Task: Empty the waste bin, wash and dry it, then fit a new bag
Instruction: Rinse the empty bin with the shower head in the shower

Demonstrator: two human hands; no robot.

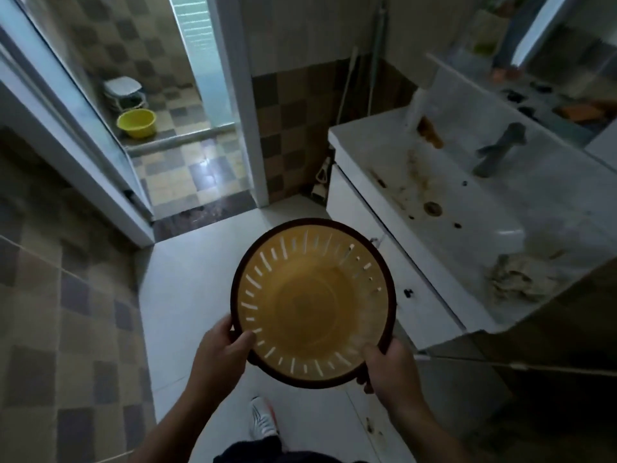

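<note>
I look straight down into the waste bin (314,302), a round orange plastic basket with slotted sides and a dark brown rim. Nothing lies inside it and no bag lines it. My left hand (222,345) grips the rim at the lower left, thumb over the edge. At the lower right of the rim my right hand (389,369) holds on the same way. The bin hangs above the pale floor, just left of the washbasin.
A white washbasin (474,208) with brown stains, a grey tap (500,148) and a crumpled cloth (514,279) stands at the right. Ahead, a doorway opens onto a tiled room with a yellow basin (137,123) and a white stool (122,91). My shoe (263,419) shows below.
</note>
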